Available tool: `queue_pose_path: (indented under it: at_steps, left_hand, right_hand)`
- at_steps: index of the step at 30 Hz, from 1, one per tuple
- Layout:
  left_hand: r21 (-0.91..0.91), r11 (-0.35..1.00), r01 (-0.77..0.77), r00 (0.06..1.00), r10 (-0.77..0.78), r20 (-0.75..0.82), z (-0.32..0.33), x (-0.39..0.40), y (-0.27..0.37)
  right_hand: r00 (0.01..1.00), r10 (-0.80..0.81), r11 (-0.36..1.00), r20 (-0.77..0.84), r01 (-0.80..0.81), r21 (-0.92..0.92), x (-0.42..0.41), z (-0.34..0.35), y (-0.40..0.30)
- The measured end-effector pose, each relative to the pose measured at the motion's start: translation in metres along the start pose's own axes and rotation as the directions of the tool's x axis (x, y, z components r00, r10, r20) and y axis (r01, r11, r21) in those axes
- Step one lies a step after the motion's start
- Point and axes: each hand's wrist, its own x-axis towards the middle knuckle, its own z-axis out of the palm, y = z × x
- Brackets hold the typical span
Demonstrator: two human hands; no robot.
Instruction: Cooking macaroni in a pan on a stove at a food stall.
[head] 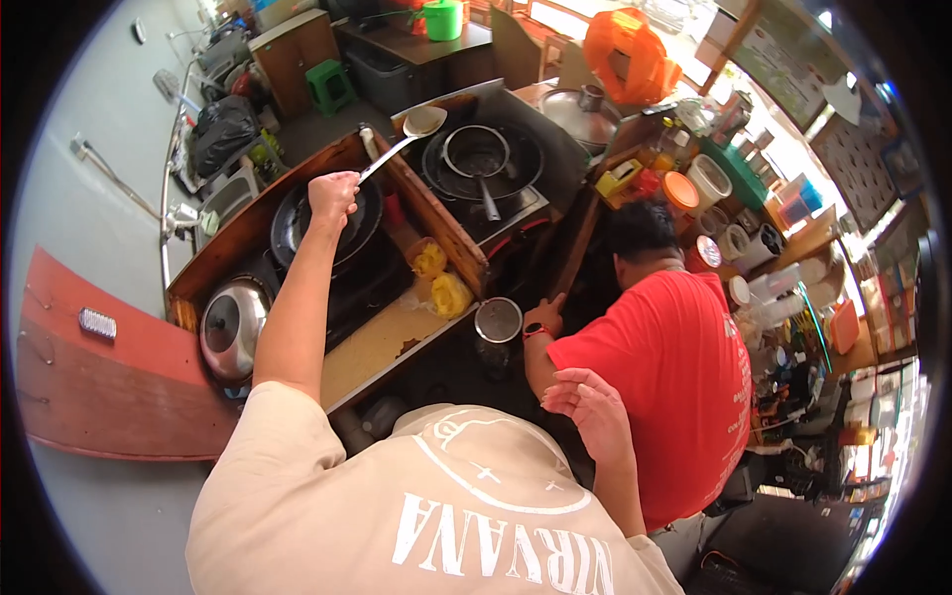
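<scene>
My left hand (333, 197) is closed around the handle of a metal ladle (387, 152), above a black wok (286, 230) on the left stove. The ladle's bowl points away from me, near the edge of the right stove. On that stove a black wok (532, 160) holds a round strainer (476, 152) whose handle points toward me. My right hand (587, 405) is raised with fingers apart, holding nothing, beside the red shirt of another person. Two portions of yellow food (451, 296) sit on the counter ledge, at least one in a plastic bag.
A person in a red shirt (662, 372) bends close on my right, one hand by a wooden partition. A domed metal lid (232, 327) stands at the left. A mesh-topped container (498, 320) is between us. Jars and tubs (680, 190) crowd the right shelf.
</scene>
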Motion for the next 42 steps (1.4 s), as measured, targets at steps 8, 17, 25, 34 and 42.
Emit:
queue_pose_path:
  at_steps: [8, 17, 25, 34, 42]
  left_hand:
    - [0.59, 0.778, -0.215, 0.926, 0.354, -0.129, -0.163, -0.051, -0.005]
    - [0.93, 0.262, -0.259, 0.835, 0.544, 0.08, -0.215, -0.072, -0.045]
    - [0.909, 0.416, -0.021, 0.907, 0.391, -0.158, -0.212, -0.058, -0.067]
    - [0.996, -0.084, -0.037, 0.924, 0.376, 0.066, -0.178, -0.034, -0.029]
    - [0.223, 0.386, -0.895, 0.443, 0.716, 0.54, 0.027, -0.046, 0.047]
  right_hand:
    - [0.995, 0.099, 0.995, 0.025, -0.1, 0.022, 0.045, 0.031, 0.016]
    - [0.974, 0.221, 0.973, 0.05, -0.216, -0.081, 0.099, 0.07, 0.036]
    - [0.978, 0.21, 0.971, 0.005, -0.208, -0.116, 0.113, 0.085, 0.044]
    - [0.988, 0.032, 0.989, -0.154, -0.053, -0.136, 0.074, 0.075, 0.034]
    - [0.907, -0.249, 0.968, -0.34, 0.224, -0.111, -0.014, 0.077, 0.041]
